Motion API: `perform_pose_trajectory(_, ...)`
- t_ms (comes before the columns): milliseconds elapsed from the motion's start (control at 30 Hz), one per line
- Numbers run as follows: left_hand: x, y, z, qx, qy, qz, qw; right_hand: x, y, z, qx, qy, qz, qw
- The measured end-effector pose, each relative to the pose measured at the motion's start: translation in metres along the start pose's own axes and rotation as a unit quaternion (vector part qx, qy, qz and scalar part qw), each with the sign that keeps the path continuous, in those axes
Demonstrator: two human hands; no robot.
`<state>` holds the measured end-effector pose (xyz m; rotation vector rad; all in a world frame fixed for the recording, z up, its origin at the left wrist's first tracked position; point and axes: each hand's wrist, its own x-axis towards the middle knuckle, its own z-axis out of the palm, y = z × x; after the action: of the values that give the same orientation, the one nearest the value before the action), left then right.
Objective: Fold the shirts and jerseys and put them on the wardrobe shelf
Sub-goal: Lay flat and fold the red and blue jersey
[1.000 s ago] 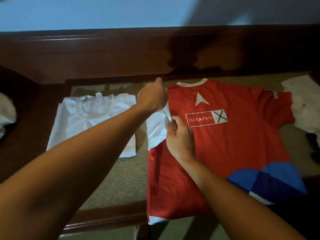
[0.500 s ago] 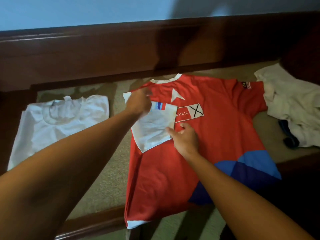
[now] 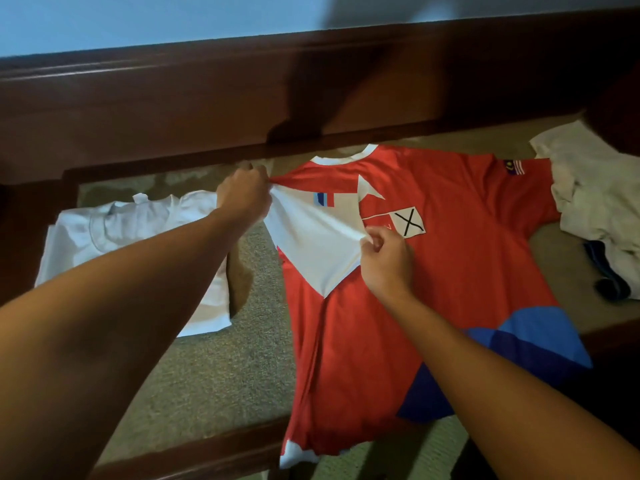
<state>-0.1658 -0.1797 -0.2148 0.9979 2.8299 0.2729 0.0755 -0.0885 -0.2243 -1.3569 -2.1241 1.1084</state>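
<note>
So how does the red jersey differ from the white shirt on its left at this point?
The red jersey lies spread open with only its white sleeve folded in over the chest; the white shirt is already folded into a compact rectangle. The left hand and right hand both pinch the jersey's sleeve; neither grips the shirt. The jersey is red with blue patches and a printed logo; the shirt is plain. Both lie flat on the same beige surface.

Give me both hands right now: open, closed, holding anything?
Left hand: closed, gripping the white sleeve at the red jersey shoulder.
Right hand: fingers pinching the sleeve's inner edge.
</note>
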Motion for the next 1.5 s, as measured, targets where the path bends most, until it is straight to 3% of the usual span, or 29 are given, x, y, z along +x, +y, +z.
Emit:
perform_pose_trajectory(67, 0.001, -0.004, 0.004, -0.011, 0.011, 0.007, 1.000, 0.010, 0.001, -0.001, -0.028, 0.011, -0.010, 1.000)
perform_pose_trajectory(233, -0.002, -0.009, 0.019, -0.055, -0.016, 0.009, 0.998, 0.014, 0.012, -0.003, -0.158, -0.074, 0.044, 0.984)
perform_pose_trajectory(400, -0.011, -0.004, 0.024, -0.131, 0.031, -0.004, 0.991, 0.026, -0.003, 0.004, -0.222, -0.063, 0.041, 0.972)
perform_pose_trajectory(600, -0.010, -0.002, 0.021, -0.131, 0.085, -0.007, 0.988, 0.049, -0.013, 0.008, -0.178, -0.025, 0.041, 0.983)
perform_pose_trajectory(767, -0.018, 0.002, 0.025, -0.157, 0.024, -0.015, 0.987, 0.025, -0.004, 0.004, -0.159, -0.045, 0.004, 0.986)
perform_pose_trajectory(900, -0.079, 0.020, 0.020, -0.077, 0.130, 0.097, 0.984, -0.043, -0.007, -0.007, -0.185, -0.056, -0.043, 0.980)
perform_pose_trajectory(933, -0.100, 0.028, 0.017, -0.098, 0.094, 0.113, 0.984, -0.066, -0.008, -0.008, -0.192, -0.079, -0.038, 0.977)
perform_pose_trajectory(1000, -0.141, 0.044, 0.012, -0.122, -0.073, 0.091, 0.986, -0.113, -0.009, -0.010, -0.223, -0.123, -0.027, 0.967)
perform_pose_trajectory(1067, -0.178, 0.053, 0.013, -0.078, -0.195, 0.076, 0.975, -0.154, -0.008, -0.013, -0.256, -0.142, -0.031, 0.956)
perform_pose_trajectory(1167, -0.226, 0.053, 0.016, -0.022, -0.239, 0.062, 0.969, -0.200, 0.002, -0.015, -0.290, -0.159, -0.049, 0.942)
perform_pose_trajectory(1300, -0.267, 0.046, 0.018, -0.011, -0.239, 0.030, 0.970, -0.243, 0.021, -0.012, -0.325, -0.171, -0.088, 0.926)
perform_pose_trajectory(1400, -0.281, 0.047, 0.013, -0.064, -0.247, -0.018, 0.967, -0.255, 0.027, -0.015, -0.328, -0.163, -0.087, 0.926)
perform_pose_trajectory(1500, -0.287, 0.046, 0.009, -0.141, -0.294, -0.076, 0.942, -0.260, 0.026, -0.016, -0.301, -0.160, -0.079, 0.937)
